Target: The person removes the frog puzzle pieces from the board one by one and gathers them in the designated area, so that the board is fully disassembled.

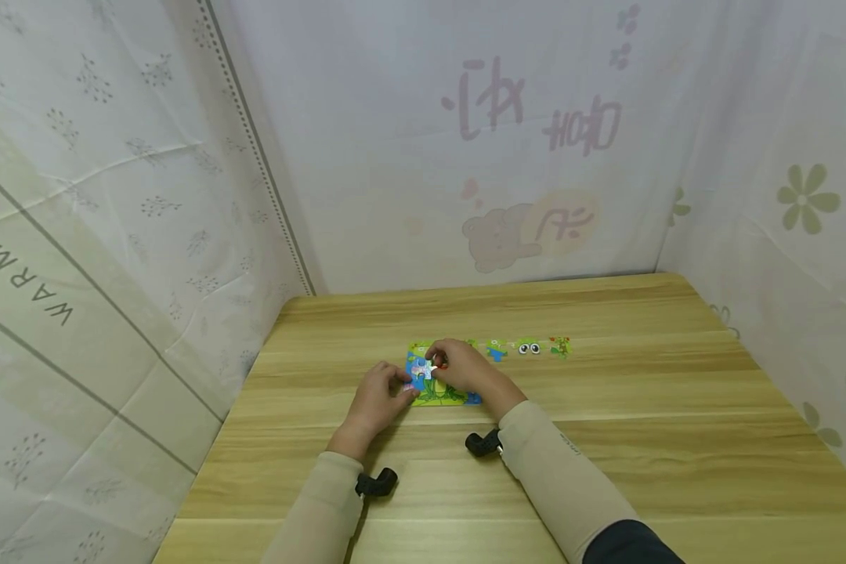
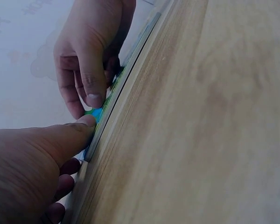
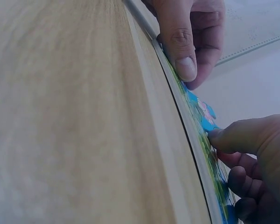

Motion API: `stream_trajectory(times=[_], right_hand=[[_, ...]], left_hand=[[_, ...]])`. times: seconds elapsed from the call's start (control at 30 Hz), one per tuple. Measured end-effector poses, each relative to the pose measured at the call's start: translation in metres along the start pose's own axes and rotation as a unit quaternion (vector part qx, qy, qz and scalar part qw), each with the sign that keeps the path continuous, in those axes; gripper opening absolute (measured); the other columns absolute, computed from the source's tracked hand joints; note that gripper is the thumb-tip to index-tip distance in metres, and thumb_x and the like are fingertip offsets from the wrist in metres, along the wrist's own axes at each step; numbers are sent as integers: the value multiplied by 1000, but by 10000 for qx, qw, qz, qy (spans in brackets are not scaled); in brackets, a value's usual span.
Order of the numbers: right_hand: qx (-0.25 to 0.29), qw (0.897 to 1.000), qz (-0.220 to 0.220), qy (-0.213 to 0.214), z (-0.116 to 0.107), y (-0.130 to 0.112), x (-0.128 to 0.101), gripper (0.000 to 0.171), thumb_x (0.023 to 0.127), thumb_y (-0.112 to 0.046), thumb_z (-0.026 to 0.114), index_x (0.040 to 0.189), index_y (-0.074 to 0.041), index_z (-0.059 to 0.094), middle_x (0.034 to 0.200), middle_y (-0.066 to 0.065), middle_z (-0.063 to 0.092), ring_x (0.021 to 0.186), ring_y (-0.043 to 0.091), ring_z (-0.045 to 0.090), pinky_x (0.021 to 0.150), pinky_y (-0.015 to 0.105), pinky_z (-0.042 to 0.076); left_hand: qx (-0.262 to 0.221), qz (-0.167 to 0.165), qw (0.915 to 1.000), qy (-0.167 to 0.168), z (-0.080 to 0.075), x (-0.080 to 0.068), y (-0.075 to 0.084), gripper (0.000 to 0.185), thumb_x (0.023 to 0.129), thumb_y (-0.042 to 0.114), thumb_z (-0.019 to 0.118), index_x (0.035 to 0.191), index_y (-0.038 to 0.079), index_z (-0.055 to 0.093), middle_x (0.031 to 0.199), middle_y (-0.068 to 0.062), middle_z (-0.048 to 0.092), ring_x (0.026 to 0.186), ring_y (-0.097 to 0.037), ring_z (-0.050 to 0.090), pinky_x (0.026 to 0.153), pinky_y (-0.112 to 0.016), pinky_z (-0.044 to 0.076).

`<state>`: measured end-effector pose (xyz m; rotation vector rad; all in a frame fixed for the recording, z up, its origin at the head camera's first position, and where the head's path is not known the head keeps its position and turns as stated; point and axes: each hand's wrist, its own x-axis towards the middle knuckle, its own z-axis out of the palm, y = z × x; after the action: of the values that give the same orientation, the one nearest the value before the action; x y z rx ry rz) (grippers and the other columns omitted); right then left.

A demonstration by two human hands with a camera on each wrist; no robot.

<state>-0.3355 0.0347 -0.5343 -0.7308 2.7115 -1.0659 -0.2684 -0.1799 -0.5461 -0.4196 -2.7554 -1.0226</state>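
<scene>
A flat jigsaw puzzle board (image 1: 440,394) with a green frog picture lies on the table. At its left edge my left hand (image 1: 377,399) grips the board, thumb on the near side and fingers bent around the edge. Over the board my right hand (image 1: 461,366) pinches a blue puzzle piece (image 1: 423,370) with a pink print between thumb and fingers. In the right wrist view, this blue piece (image 3: 204,112) is tilted up from the board's surface, close to the left fingertips. The right hand covers the board's upper middle in the head view.
Several things lie right of the board: a green-and-blue piece (image 1: 496,350), a piece with two cartoon eyes (image 1: 529,348) and a red-and-green piece (image 1: 560,346). The wooden table (image 1: 606,462) meets printed curtains (image 1: 395,157) at the back and sides.
</scene>
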Motion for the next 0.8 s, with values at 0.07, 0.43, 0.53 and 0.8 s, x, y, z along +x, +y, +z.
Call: stream_trajectory(times=[0.07,0.43,0.53,0.8], right_hand=[[20,10000,-28,18,0,0,-1,22,90,-20,69,112,-20,64,88,-7,59,77,12,55,68,27,50],[-141,9997,-196,76,0,1,-2,20,93,-23,65,113,-20,64,89,-8,58,74,12,55,65,28,50],[-163,9997,-184,86,0,1,-2,19,94,-23,64,113,-19,65,88,-8,58,73,12,55,64,28,50],[-194,9996,-158,135,1,2,-1,19,94,-24,64,113,-19,65,88,-9,58,73,12,55,65,28,49]], left_hand=[[1,17,10000,8,0,0,0,25,82,34,79,97,17,68,97,5,56,89,-12,52,79,-33,49],[-51,-133,9999,-59,0,1,2,16,83,32,78,91,21,69,97,6,55,91,-12,54,81,-31,50],[-118,-154,9998,-81,-1,0,3,13,83,30,78,91,22,71,98,6,55,93,-14,56,82,-32,51],[-148,-66,9998,-114,-1,-1,5,11,84,28,77,92,22,73,101,5,55,92,-16,54,79,-34,51]])
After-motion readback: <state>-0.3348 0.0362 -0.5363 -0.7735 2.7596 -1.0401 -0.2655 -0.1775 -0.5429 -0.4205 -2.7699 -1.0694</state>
